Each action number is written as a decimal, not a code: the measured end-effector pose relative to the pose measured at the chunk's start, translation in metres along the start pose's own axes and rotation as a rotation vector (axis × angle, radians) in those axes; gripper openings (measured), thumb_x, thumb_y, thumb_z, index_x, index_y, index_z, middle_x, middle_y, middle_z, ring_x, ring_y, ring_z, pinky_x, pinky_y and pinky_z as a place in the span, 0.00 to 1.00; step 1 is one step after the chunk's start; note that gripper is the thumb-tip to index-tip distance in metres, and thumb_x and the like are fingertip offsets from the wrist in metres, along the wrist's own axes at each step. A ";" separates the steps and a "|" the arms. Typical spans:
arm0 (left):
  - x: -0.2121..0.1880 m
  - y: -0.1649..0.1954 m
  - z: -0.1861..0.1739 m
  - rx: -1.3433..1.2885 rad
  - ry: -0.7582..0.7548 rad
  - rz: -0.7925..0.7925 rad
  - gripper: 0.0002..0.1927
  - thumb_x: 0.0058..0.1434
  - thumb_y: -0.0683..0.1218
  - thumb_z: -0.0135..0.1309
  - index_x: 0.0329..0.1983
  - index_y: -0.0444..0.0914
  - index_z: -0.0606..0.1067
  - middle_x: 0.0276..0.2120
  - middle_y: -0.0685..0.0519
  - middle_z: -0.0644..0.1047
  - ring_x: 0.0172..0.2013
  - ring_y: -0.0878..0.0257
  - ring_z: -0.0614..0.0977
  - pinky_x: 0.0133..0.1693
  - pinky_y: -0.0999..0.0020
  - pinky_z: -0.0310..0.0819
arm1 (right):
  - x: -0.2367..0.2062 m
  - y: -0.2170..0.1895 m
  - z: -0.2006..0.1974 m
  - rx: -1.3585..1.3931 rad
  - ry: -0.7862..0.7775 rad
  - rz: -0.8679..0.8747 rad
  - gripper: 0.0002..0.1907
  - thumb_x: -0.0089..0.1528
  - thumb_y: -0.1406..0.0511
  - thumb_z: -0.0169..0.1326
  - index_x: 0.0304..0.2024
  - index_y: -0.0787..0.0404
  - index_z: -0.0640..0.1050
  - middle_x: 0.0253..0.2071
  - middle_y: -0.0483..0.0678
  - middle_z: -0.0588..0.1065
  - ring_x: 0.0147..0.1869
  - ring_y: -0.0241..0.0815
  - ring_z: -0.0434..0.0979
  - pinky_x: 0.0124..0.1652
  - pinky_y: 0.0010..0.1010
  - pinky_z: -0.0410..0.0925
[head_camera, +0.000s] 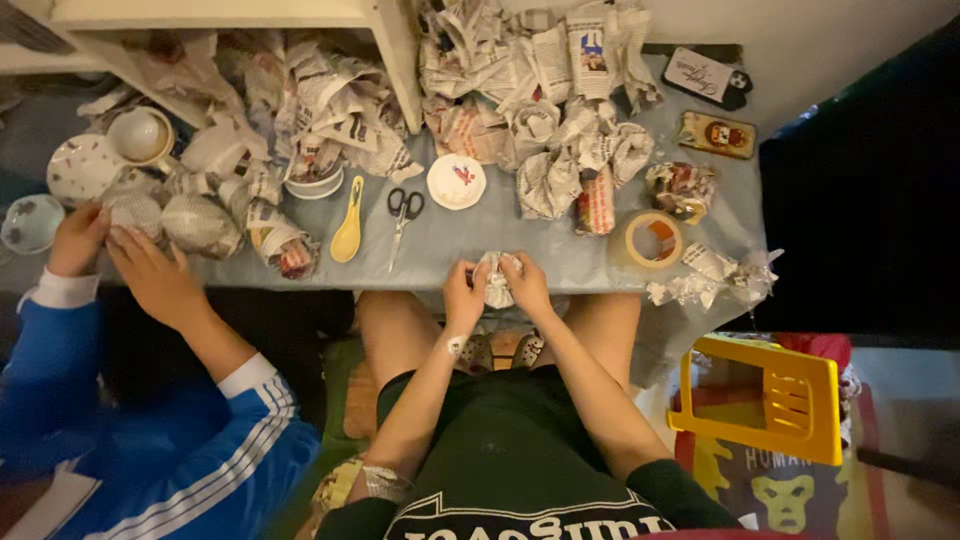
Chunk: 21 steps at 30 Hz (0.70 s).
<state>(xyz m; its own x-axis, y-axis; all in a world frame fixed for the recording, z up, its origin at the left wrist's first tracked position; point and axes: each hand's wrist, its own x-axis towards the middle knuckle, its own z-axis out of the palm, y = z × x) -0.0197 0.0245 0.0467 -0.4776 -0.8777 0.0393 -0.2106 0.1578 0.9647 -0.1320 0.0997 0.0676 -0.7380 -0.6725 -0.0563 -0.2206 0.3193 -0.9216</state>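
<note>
on the left, another person's hand in a blue sleeve rests on paper-wrapped bundles, beside a white cup whose inside we cannot see into. our left hand and right hand each keep a closed grip on one small paper-wrapped lump at the near edge of the desk, likely pressing the paper tight around it. past the scissors sits a tape roll.

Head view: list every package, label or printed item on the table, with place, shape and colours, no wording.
Dark rectangular card, far right corner, white patch on black.
Flat packet, just below it, gold-brown rectangle with red and white picture.
Small round white dish beside the scissors, red mark in the middle.
</note>
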 end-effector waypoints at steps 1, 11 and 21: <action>-0.002 -0.002 0.003 -0.029 -0.022 -0.003 0.15 0.67 0.50 0.60 0.34 0.34 0.74 0.23 0.49 0.77 0.23 0.62 0.76 0.29 0.64 0.70 | -0.003 0.001 -0.002 -0.068 0.040 0.011 0.16 0.67 0.56 0.55 0.42 0.64 0.78 0.32 0.46 0.78 0.34 0.32 0.77 0.36 0.29 0.69; -0.011 -0.029 0.006 -0.088 -0.258 -0.089 0.15 0.62 0.50 0.62 0.42 0.35 0.75 0.30 0.51 0.82 0.30 0.66 0.82 0.33 0.68 0.76 | -0.028 0.021 -0.025 0.362 -0.180 0.321 0.21 0.67 0.53 0.55 0.55 0.61 0.76 0.35 0.41 0.77 0.32 0.31 0.72 0.30 0.25 0.65; 0.001 -0.030 0.014 0.078 -0.101 0.064 0.21 0.72 0.57 0.55 0.57 0.39 0.74 0.49 0.45 0.81 0.51 0.54 0.81 0.54 0.55 0.76 | -0.034 0.051 -0.030 0.329 0.020 0.379 0.22 0.67 0.53 0.54 0.55 0.59 0.71 0.36 0.46 0.75 0.29 0.34 0.70 0.26 0.27 0.64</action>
<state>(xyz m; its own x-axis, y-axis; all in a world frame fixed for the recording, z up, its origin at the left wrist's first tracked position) -0.0260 0.0248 0.0145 -0.5745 -0.8155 0.0695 -0.2410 0.2497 0.9378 -0.1373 0.1590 0.0344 -0.7400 -0.5358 -0.4065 0.2761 0.3091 -0.9101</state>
